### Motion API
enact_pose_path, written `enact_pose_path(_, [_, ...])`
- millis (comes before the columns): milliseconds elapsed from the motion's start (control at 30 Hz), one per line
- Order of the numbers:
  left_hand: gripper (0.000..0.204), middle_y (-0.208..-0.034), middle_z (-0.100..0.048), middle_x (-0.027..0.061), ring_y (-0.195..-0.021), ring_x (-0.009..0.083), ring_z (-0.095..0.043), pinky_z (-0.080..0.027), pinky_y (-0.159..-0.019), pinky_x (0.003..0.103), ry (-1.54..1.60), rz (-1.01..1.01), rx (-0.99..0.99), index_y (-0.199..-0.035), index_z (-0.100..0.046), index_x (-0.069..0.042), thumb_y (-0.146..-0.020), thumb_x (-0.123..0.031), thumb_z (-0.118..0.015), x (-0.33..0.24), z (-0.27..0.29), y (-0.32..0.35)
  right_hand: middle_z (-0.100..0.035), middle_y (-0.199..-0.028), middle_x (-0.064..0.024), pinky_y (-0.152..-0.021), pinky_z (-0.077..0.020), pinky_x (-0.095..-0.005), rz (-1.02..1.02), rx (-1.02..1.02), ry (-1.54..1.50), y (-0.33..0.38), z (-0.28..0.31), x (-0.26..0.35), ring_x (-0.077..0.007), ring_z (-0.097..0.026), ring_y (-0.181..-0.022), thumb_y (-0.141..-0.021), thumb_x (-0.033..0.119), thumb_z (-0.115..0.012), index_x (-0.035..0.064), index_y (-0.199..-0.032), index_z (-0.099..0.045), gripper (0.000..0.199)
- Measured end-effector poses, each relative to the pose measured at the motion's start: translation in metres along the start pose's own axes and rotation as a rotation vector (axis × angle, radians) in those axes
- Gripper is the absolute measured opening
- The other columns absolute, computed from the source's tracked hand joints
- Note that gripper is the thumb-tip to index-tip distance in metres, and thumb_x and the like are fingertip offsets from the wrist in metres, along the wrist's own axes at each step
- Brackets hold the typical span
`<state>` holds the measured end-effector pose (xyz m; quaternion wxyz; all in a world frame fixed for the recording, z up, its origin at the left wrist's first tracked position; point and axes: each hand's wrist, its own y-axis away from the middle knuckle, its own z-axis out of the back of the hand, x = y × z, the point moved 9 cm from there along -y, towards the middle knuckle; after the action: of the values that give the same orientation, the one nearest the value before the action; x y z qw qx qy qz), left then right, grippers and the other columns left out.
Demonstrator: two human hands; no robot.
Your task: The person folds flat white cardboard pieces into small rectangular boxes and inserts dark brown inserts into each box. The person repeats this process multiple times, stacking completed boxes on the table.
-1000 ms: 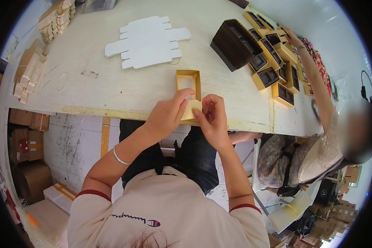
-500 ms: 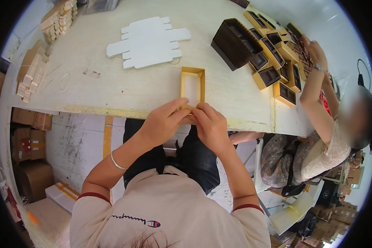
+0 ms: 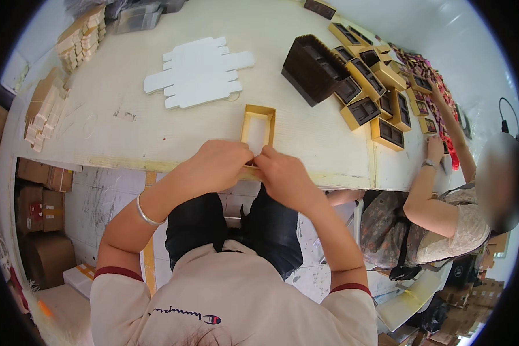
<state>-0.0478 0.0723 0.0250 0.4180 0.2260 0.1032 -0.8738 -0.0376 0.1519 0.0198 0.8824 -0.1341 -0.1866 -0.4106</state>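
A small gold cardboard box (image 3: 270, 124), open at the top and white inside, lies at the table's front edge with its near end toward me. My left hand (image 3: 228, 163) pinches that near end from the left, its fingers curled. From the right, my right hand (image 3: 279, 174) closes on the same end, and the fingertips of both hands almost meet there. The hands cover the box's near wall. Beyond the box lies a stack of flat white die-cut card blanks (image 3: 199, 72) with tabs along the sides.
Right of the box are stacked dark brown trays (image 3: 312, 69) and a pile of gold boxes with dark inserts (image 3: 363, 111). A co-worker (image 3: 444, 213) sits at the right, hands at the table. Folded card pieces (image 3: 45, 112) line the left edge; grey plastic bins (image 3: 138, 17) stand behind.
My hands have shifted their grip at the box's near end, the left now more curled. The co-worker's hands have moved apart, one lower toward the near side. The whole view has shifted slightly.
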Motion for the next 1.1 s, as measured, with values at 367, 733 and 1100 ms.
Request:
enact_pose_path(367, [0.049,-0.103,-0.066,0.0135,-0.082,0.0295,-0.065,-0.051,-0.071,0.037,0.111,-0.008,-0.409,-0.109,-0.064,-0.006,-0.071,-0.033,-0.079,-0.035,0.051,0.007,-0.061,-0.087,-0.0123,-0.076,-0.046,-0.039,0.02,-0.832,0.291,-0.014,0.174,-0.069,-0.0301,-0.057,-0.088,-0.079,0.011,-0.07,0.0003,-0.089,-0.066,0.016])
enact_pose_path(733, [0.077,-0.134,-0.046,0.0197,-0.121,0.0355,-0.045,-0.036,-0.103,0.041,0.117,0.094,-0.039,-0.143,-0.038,-0.009,-0.075,-0.023,-0.071,0.033,0.023,0.0,-0.053,-0.065,-0.0017,-0.061,-0.0408,-0.0281,-0.357,-0.12,-0.13,-0.075,0.164,-0.154,-0.0099,-0.048,-0.065,-0.087,0.018,-0.066,-0.0039,-0.083,-0.066,0.022])
enact_pose_path(1100, [0.079,-0.126,-0.052,0.0152,-0.117,0.0347,-0.046,-0.037,-0.1,0.041,0.231,0.085,-0.338,-0.138,-0.042,-0.009,-0.068,-0.016,-0.079,0.048,0.027,0.017,-0.054,-0.079,-0.0072,-0.062,-0.0417,-0.037,0.147,-0.942,0.899,-0.038,0.199,-0.063,-0.0263,-0.053,-0.074,-0.09,0.015,-0.058,0.0069,-0.078,-0.054,0.015])
